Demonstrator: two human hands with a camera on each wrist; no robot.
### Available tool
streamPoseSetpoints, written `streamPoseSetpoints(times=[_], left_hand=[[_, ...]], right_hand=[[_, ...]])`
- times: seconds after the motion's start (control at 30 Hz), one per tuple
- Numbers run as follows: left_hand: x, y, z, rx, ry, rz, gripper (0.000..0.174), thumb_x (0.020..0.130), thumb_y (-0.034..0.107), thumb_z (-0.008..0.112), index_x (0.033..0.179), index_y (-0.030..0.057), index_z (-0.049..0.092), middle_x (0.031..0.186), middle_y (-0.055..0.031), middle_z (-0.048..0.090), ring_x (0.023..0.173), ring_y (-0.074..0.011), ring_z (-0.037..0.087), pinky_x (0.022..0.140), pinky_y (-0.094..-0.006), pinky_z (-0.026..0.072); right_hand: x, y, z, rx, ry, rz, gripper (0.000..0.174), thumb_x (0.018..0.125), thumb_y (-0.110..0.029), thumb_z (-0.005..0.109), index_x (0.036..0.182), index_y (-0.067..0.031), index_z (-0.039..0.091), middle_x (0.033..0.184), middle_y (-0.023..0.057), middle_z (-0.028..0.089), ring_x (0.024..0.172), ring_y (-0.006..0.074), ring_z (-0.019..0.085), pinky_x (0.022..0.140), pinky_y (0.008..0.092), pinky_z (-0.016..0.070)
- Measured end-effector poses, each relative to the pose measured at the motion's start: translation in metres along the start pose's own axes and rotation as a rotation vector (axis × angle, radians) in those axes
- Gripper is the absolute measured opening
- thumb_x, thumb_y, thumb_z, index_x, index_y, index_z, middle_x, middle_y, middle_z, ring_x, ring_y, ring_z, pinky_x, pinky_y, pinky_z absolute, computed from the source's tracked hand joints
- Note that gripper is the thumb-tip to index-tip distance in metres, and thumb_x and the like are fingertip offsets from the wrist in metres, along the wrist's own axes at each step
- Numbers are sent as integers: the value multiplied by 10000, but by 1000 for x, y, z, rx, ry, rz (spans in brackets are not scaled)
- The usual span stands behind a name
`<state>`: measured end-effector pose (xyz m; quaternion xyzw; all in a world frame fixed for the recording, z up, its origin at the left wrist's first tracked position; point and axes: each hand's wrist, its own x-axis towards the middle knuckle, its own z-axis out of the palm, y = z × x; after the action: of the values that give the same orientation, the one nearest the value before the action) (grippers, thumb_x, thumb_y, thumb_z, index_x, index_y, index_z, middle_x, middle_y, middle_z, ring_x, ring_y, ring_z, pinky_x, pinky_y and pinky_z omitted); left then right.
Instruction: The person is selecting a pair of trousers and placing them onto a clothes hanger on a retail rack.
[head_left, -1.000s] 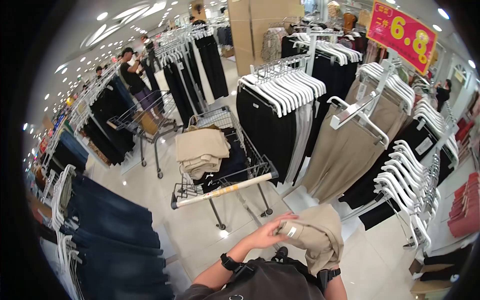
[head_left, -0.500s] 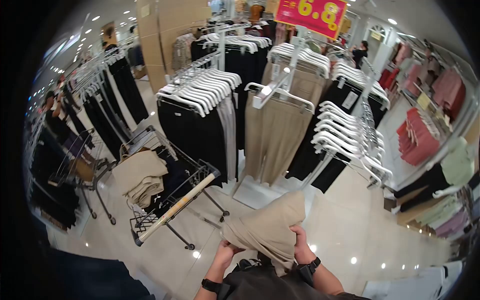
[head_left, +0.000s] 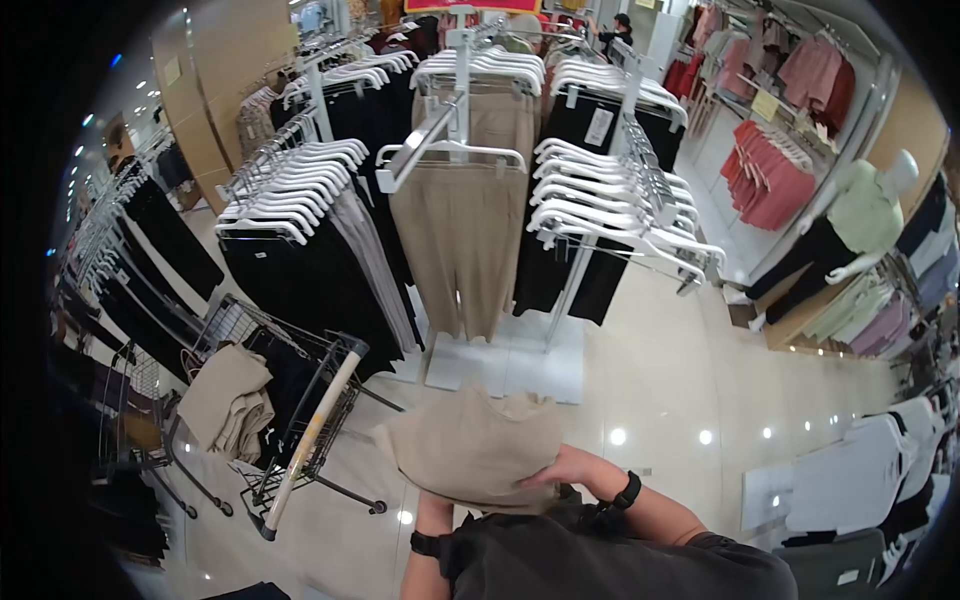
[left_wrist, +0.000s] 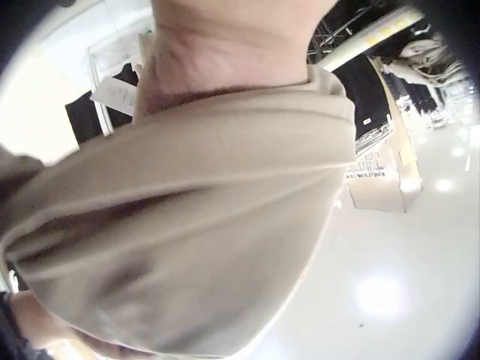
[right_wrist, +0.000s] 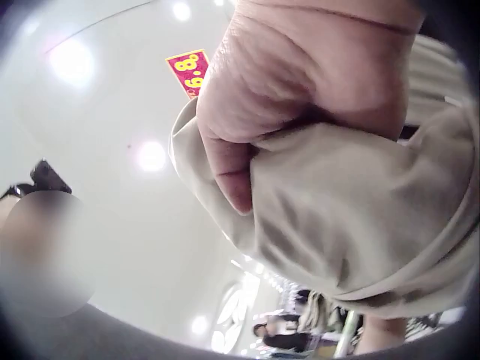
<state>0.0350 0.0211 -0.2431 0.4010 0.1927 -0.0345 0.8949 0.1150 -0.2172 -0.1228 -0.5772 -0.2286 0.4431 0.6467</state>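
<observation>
Folded beige trousers (head_left: pixel 480 440) are held up in front of my body, low in the head view. My right hand (head_left: pixel 570 465) grips their right end. In the right wrist view its thumb (right_wrist: pixel 238 187) lies over the cloth, while the other fingers go out of sight behind it. My left hand (left_wrist: pixel 225 64) reaches in behind the cloth from the other side. Its fingers are hidden by the trousers in both the head and left wrist views, so I cannot tell how they lie.
To the left stands a shopping cart (head_left: pixel 315 440) with folded beige clothes (head_left: pixel 230 400) and dark garments. Ahead, beige trousers (head_left: pixel 455 250) hang between racks of black ones, beside white hangers (head_left: pixel 590 200). A mannequin (head_left: pixel 865 215) stands at right, beyond the tiled floor (head_left: pixel 680 390).
The head view has swung right, so the cart sits further left. The trousers, spread down between both hands half a second ago, now look more compact, covering my left hand.
</observation>
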Motion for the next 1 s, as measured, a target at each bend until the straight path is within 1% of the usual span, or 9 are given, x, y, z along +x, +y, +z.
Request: streamPoseSetpoints(times=[0.1,0.37,0.47,0.6,0.67,0.77,0.8,0.9,1.0], left_hand=[[-10,16,-1,-84,45,43,580,1023,426,413,1465,57,343,1449,-146,449,1303,-306,470,1040,-450,439],[-32,60,16,-416,-26,287,624,1017,470,400,1478,55,323,1464,-143,432,1316,-298,456,1062,-442,417],[-24,78,42,-621,-227,336,641,1015,486,395,1483,55,316,1470,-142,426,1321,-295,451,1071,-439,409],[-30,82,84,-848,-724,235,664,1012,508,388,1489,54,306,1477,-141,417,1327,-291,445,1082,-435,398],[-32,78,104,-889,-942,142,675,1010,518,385,1492,53,301,1481,-140,413,1330,-289,441,1088,-433,392],[-26,62,125,-668,-762,271,692,1008,535,380,1497,53,294,1487,-139,406,1335,-286,436,1096,-430,384],[-22,53,133,-354,-264,384,817,969,610,400,1519,29,235,1556,-138,292,1393,-276,358,1154,-395,293],[-17,54,133,359,-200,758,817,996,537,395,1536,-6,110,1615,-124,126,1479,-253,159,1192,-382,151],[-20,54,129,593,-144,682,808,1004,456,403,1534,-26,30,1630,-118,33,1501,-246,41,1198,-367,76]], right_hand=[[-13,14,-20,-562,145,-168,465,876,-84,676,1315,-14,540,1279,111,613,1171,236,559,1005,357,444],[-25,13,-42,-203,252,46,324,874,-15,637,1196,15,616,1163,69,669,1069,141,599,937,294,470],[-18,27,-60,-265,213,183,262,877,-16,633,1137,12,653,1090,80,687,1019,124,614,907,299,484],[2,-5,-37,-479,719,-12,438,922,-52,593,1344,-12,484,1228,106,599,995,153,636,907,286,489],[12,-43,-13,-231,528,39,471,943,-101,593,1378,-23,431,1248,108,573,1008,154,625,892,287,497],[40,-38,14,-366,253,-78,495,977,-241,577,1385,-33,390,1202,100,573,1004,141,616,852,272,507],[44,-34,19,-492,157,-151,507,990,-299,569,1380,-35,382,1174,96,579,999,134,615,835,264,510],[41,-44,26,310,59,124,529,1011,-405,507,1356,-17,404,1174,81,580,1014,119,604,845,274,510],[43,-40,24,290,81,187,554,1017,-441,480,1359,-11,412,1161,64,590,1015,98,585,858,267,500]])
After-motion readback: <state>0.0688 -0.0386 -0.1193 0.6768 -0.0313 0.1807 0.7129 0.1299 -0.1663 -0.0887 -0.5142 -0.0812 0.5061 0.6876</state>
